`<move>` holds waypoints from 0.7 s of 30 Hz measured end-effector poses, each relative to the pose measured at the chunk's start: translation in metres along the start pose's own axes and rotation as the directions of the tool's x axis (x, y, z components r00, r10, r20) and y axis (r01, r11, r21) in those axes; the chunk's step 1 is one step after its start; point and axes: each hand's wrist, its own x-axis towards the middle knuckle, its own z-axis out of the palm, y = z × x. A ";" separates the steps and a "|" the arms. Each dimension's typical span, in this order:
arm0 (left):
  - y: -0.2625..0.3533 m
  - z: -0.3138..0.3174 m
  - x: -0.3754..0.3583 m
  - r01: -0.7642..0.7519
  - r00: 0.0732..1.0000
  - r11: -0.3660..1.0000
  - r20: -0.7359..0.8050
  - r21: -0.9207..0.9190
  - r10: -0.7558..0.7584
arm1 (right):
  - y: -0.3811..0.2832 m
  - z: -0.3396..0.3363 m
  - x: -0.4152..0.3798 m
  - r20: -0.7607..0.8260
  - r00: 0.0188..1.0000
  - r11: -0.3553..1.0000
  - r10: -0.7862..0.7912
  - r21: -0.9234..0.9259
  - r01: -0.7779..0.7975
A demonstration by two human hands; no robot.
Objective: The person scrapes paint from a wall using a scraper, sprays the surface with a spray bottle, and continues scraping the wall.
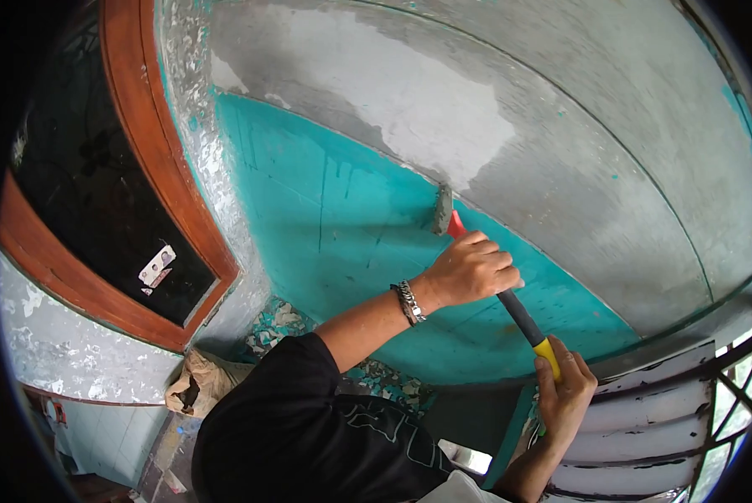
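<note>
My left hand (474,272), with a chain bracelet on the wrist, is closed around the upper handle of a long-handled scraper (520,317). My right hand (565,386) grips the yellow lower end of that handle. The scraper's neck is red and its grip black. Its head (443,210), coated in grey, lies at the wall where teal paint (334,235) borders bare grey plaster (443,101). Whether the blade edge presses on the surface cannot be made out.
A wooden-framed dark window or door (132,109) stands at left. Paint chips (279,325) lie along the foot of the wall, near a crumpled brown sack (201,384). Metal grille bars (732,377) and pale slats are at lower right.
</note>
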 end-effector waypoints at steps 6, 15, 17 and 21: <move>-0.004 0.000 -0.006 0.030 1.000 1.000 0.007 -0.005 -0.030 | 0.008 0.008 0.005 0.042 0.998 0.998 0.051 0.044 -0.053; -0.013 -0.023 -0.015 0.132 0.984 0.991 0.116 0.037 -0.136 | 0.011 0.022 0.020 0.045 0.995 0.978 -0.089 0.191 0.079; 0.002 -0.022 0.001 0.110 0.985 0.994 0.137 -0.021 -0.107 | 0.027 -0.003 0.014 -0.026 0.995 0.954 -0.093 0.285 0.097; 0.010 -0.023 0.040 0.142 0.989 0.990 0.048 0.013 -0.142 | 0.067 -0.012 0.010 -0.404 0.915 0.595 -0.016 0.731 0.333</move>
